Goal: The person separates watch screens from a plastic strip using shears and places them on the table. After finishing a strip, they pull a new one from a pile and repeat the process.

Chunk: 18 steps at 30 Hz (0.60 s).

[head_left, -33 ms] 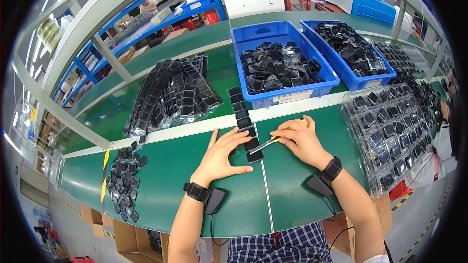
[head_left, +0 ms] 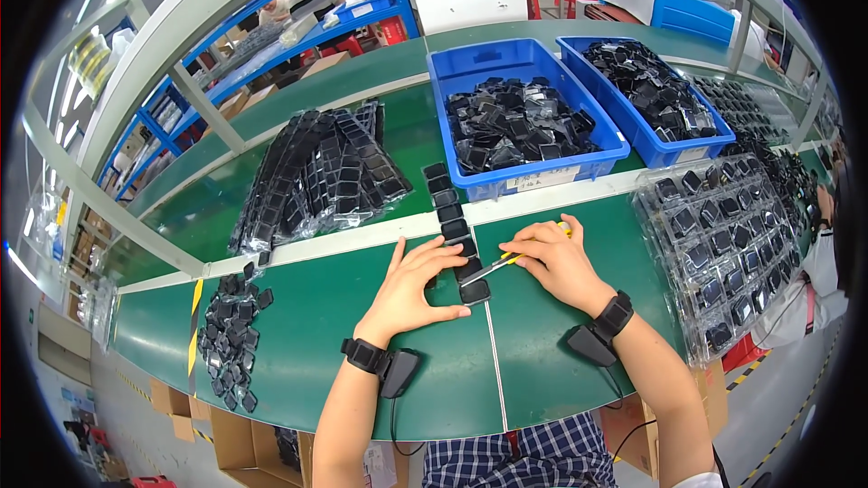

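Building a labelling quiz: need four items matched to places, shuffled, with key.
1. Yellow-handled metal-bladed knife
2. Long strip of black square pieces
3. Heap of loose black square pieces
4. Clear plastic tray of black pieces

A. Beside the yellow-and-black tape stripe
B. Held in the right hand
C. At the green bench's right side
D. Touched by the left hand

Pairs: 1-B, 2-D, 3-A, 4-C
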Each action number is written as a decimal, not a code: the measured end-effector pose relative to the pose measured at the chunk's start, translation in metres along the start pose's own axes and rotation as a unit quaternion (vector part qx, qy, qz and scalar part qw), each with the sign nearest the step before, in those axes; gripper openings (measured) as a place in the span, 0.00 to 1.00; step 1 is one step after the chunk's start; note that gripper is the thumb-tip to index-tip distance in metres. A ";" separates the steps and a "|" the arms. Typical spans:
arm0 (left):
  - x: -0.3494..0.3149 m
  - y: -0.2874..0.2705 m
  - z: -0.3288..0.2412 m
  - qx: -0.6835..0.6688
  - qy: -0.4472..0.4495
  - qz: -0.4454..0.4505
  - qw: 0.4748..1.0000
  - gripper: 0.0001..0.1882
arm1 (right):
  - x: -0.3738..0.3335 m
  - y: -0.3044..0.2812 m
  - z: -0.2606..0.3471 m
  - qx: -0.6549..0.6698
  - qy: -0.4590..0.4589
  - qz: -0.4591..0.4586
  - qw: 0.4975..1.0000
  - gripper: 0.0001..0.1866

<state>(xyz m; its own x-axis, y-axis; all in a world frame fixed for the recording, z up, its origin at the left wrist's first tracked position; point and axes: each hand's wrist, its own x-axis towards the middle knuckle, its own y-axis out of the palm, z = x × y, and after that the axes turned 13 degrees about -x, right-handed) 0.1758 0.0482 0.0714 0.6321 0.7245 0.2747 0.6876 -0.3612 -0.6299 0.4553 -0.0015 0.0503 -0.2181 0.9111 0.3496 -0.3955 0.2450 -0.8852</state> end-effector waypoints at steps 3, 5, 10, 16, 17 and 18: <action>0.002 0.001 0.001 0.012 -0.003 0.027 1.000 0.24 | 0.001 0.005 0.004 -0.024 0.001 -0.012 1.000 0.12; 0.002 0.001 0.002 -0.005 -0.006 0.017 1.000 0.21 | 0.001 0.006 0.003 -0.020 -0.003 -0.011 1.000 0.12; 0.007 0.011 0.017 -0.022 -0.034 -0.033 0.999 0.14 | 0.001 0.006 0.007 -0.008 -0.027 -0.011 1.000 0.11; 0.013 0.019 0.021 -0.025 -0.023 -0.082 0.996 0.07 | 0.002 0.011 0.008 -0.012 -0.024 -0.001 1.000 0.11; 0.014 0.020 0.022 -0.029 -0.026 -0.089 0.995 0.07 | 0.003 0.013 0.010 -0.017 -0.022 -0.002 1.000 0.11; 0.014 0.020 0.023 -0.029 -0.027 -0.087 0.995 0.07 | 0.003 0.014 0.011 -0.022 -0.020 -0.003 1.000 0.12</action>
<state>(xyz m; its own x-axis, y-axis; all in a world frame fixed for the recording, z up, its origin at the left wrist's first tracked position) 0.1902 0.0647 0.0458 0.4822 0.8088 0.3367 0.8059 -0.2589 -0.5325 0.4397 0.0016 0.0426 -0.2512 0.8959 0.3664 -0.3570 0.2661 -0.8954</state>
